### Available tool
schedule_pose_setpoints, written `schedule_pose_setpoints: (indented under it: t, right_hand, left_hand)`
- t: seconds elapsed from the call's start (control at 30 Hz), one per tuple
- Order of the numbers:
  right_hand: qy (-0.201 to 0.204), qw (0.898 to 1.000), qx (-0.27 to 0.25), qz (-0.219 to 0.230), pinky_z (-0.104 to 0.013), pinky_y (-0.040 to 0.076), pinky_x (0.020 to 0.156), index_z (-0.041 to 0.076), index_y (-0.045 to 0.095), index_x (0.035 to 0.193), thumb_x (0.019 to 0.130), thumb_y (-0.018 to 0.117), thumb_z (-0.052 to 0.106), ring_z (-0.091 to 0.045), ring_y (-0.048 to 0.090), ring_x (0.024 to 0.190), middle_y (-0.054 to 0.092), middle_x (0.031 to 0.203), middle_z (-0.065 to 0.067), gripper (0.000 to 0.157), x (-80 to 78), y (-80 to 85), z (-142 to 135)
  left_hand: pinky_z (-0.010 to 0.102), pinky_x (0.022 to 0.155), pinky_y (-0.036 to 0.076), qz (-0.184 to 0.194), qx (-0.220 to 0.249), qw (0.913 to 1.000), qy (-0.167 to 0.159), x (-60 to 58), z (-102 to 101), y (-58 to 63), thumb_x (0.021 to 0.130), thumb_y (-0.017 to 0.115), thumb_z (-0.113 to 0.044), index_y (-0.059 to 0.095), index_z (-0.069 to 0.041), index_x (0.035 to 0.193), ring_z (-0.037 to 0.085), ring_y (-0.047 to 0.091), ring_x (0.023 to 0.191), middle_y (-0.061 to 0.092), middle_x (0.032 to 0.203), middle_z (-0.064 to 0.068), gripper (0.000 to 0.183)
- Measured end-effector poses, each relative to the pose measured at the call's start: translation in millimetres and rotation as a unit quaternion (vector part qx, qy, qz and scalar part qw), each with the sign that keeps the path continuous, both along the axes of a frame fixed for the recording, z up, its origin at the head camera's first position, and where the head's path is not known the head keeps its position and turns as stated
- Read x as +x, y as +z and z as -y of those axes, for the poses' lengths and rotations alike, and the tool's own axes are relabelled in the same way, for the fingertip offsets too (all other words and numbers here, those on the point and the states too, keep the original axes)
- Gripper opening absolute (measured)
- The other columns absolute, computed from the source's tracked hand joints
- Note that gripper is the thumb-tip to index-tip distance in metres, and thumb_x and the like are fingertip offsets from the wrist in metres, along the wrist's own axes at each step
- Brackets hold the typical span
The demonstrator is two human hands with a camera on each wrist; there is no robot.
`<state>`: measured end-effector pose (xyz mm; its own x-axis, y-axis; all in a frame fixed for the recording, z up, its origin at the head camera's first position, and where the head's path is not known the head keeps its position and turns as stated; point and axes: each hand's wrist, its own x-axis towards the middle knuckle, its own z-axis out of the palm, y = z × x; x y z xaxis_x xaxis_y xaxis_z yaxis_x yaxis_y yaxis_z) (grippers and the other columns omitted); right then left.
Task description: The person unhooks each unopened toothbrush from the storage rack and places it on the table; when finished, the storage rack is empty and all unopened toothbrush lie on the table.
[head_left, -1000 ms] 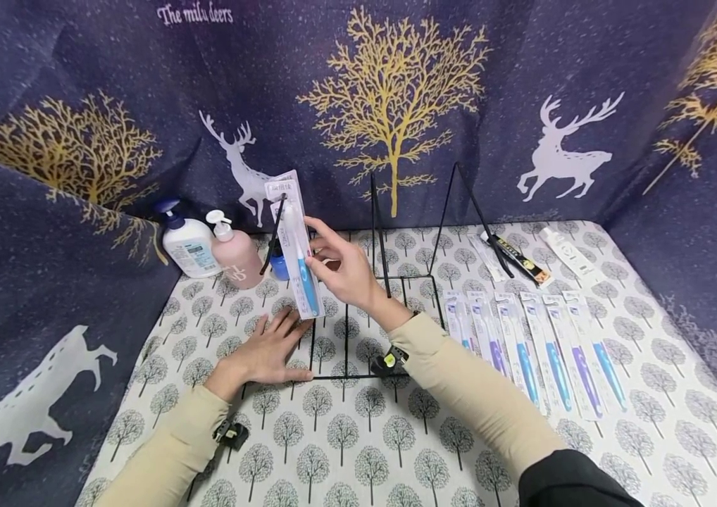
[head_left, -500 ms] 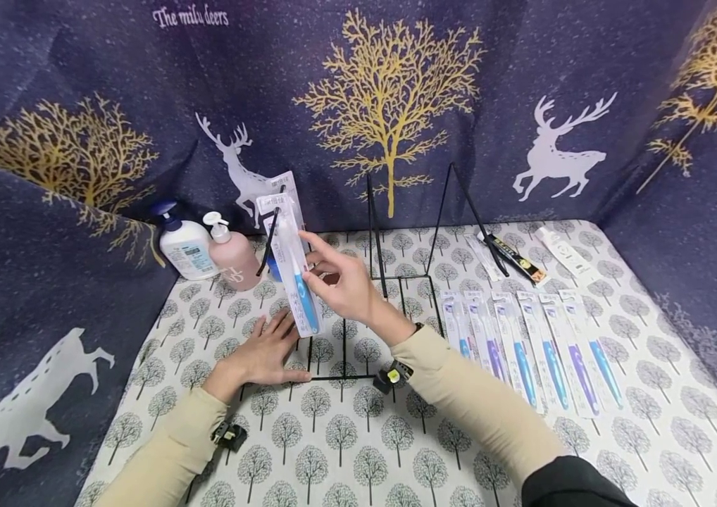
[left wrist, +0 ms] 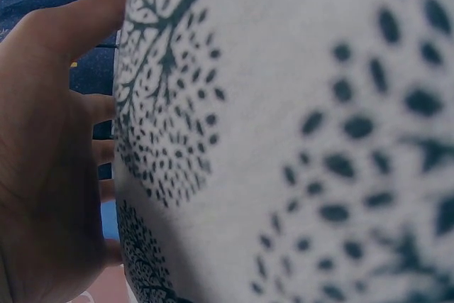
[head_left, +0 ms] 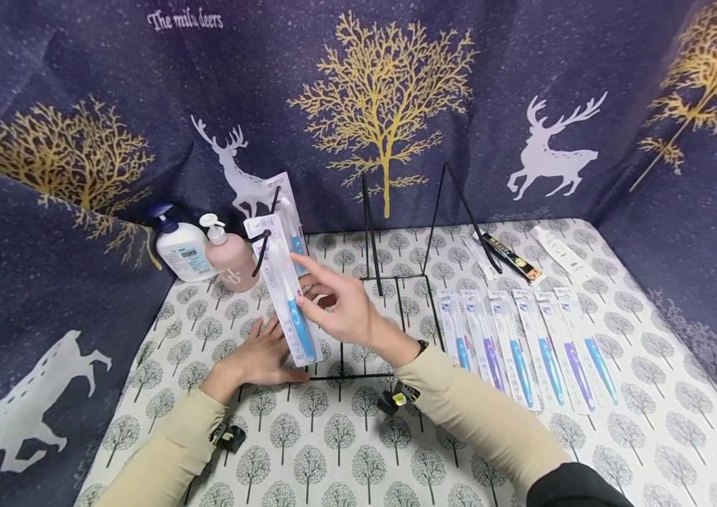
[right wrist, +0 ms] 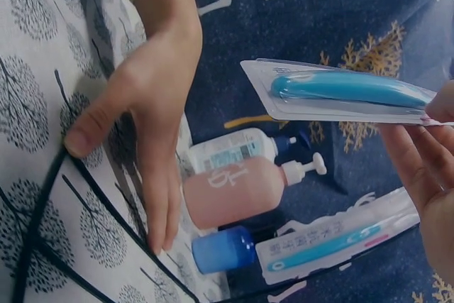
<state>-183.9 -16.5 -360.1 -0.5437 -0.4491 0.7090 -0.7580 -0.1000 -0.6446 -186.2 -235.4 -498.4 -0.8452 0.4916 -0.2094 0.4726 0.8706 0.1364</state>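
Observation:
A toothbrush in a clear card-backed pack, with a blue handle, hangs by its top hole on the left black rod of a wire rack. My right hand pinches its right edge between thumb and fingers. The rod's tip sticks out in front of the pack. Behind it, a second packaged toothbrush hangs farther back on the same rod. My left hand rests with spread fingers at the left of the rack's base; the held pack partly covers its fingertips. The right wrist view shows this left hand by the wire.
Pump bottles, one white and one pink, stand at the back left, with a blue bottle beside them. Several packaged toothbrushes lie in a row on the right. Behind them are a black toothpaste box and a white tube.
My right hand has drawn the front toothbrush pack forward and down along the rod, towards its tip, away from the pack behind. My left hand has stayed in place.

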Motion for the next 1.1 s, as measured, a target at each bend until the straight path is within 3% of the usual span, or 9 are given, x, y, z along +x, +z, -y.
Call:
schedule_pose_setpoints:
  t: [0.13, 0.27, 0.37, 0.6, 0.77, 0.87, 1.0, 1.1]
  right_hand:
    - [0.004, 1.000, -0.003, -0.028, -0.020, 0.055, 0.054, -0.018, 0.037, 0.127, 0.074, 0.061, -0.013, -0.030, 0.068, 0.075, 0.065, 0.092, -0.026, 0.058, 6.8, -0.1, 0.3]
    - [0.002, 0.999, 0.004, -0.046, -0.016, 0.054, 0.054, -0.016, 0.038, 0.128, 0.075, 0.062, -0.009, -0.025, 0.068, 0.074, 0.066, 0.090, -0.024, 0.058, 8.3, -7.1, 0.4]
    - [0.001, 0.999, 0.013, -0.053, -0.015, 0.054, 0.056, -0.012, 0.037, 0.131, 0.077, 0.063, -0.004, -0.020, 0.068, 0.076, 0.067, 0.091, -0.020, 0.060, 6.5, -16.7, 0.4]
    - [0.004, 0.997, 0.040, -0.059, -0.012, 0.053, 0.059, -0.001, 0.035, 0.138, 0.083, 0.061, 0.008, -0.007, 0.066, 0.080, 0.068, 0.094, -0.011, 0.061, 9.8, -24.1, -4.4]
    - [0.034, 0.997, 0.039, -0.058, -0.013, 0.053, 0.060, -0.002, 0.035, 0.137, 0.083, 0.060, 0.006, -0.006, 0.065, 0.080, 0.068, 0.092, -0.011, 0.060, 18.8, -19.4, -8.0]
    - [0.055, 0.996, 0.030, -0.059, -0.013, 0.053, 0.059, -0.004, 0.035, 0.136, 0.083, 0.060, 0.004, -0.006, 0.064, 0.079, 0.067, 0.090, -0.011, 0.059, 25.1, -16.2, -9.5]
    - [0.066, 0.995, 0.025, -0.074, -0.012, 0.053, 0.061, -0.005, 0.035, 0.136, 0.082, 0.061, 0.003, -0.007, 0.065, 0.080, 0.068, 0.092, -0.011, 0.060, 33.4, -10.2, -12.6]
    - [0.075, 0.993, 0.019, -0.086, -0.013, 0.053, 0.063, -0.007, 0.035, 0.135, 0.081, 0.061, 0.002, -0.009, 0.065, 0.083, 0.068, 0.093, -0.013, 0.061, 39.7, -3.7, -16.8]
  left_hand:
    - [0.063, 0.109, 0.002, 0.002, -0.005, 1.0000, 0.002, -0.1, -0.2, 0.9, 0.067, 0.048, -0.079, 0.011, -0.022, 0.147, 0.029, -0.010, 0.140, -0.001, 0.154, 0.003, 0.105]
    - [0.064, 0.108, 0.005, -0.006, 0.017, 0.9998, -0.004, 1.4, 0.2, 4.3, 0.067, 0.063, -0.065, 0.019, -0.016, 0.147, 0.032, -0.003, 0.140, 0.005, 0.154, 0.008, 0.103]
    - [0.065, 0.107, 0.006, -0.011, 0.034, 0.9993, -0.009, 2.3, 0.6, 6.7, 0.067, 0.067, -0.060, 0.024, -0.013, 0.145, 0.034, 0.002, 0.140, 0.011, 0.153, 0.012, 0.100]
    - [0.064, 0.108, 0.005, -0.018, 0.044, 0.9988, -0.011, -0.1, 1.2, 5.2, 0.069, 0.060, -0.067, 0.021, -0.018, 0.146, 0.034, 0.007, 0.140, 0.017, 0.152, 0.013, 0.100]
    - [0.063, 0.108, 0.005, -0.018, 0.061, 0.9979, -0.012, -0.6, 1.7, 1.7, 0.074, 0.056, -0.067, 0.031, -0.029, 0.142, 0.032, 0.013, 0.139, 0.029, 0.149, 0.006, 0.082]
    - [0.060, 0.109, 0.012, -0.034, 0.096, 0.9942, -0.032, -1.9, 1.1, 0.0, 0.073, 0.057, -0.067, 0.040, -0.033, 0.137, 0.026, 0.027, 0.135, 0.042, 0.142, -0.002, 0.074]
    - [0.053, 0.108, 0.025, -0.039, 0.167, 0.9830, -0.067, -4.6, -0.7, 0.1, 0.070, 0.064, -0.062, 0.035, -0.032, 0.139, 0.021, 0.036, 0.130, 0.040, 0.142, -0.005, 0.080]
    - [0.052, 0.107, 0.029, -0.027, 0.192, 0.9787, -0.069, -3.8, -2.0, 2.4, 0.069, 0.068, -0.059, 0.037, -0.030, 0.138, 0.022, 0.038, 0.129, 0.038, 0.142, -0.001, 0.081]
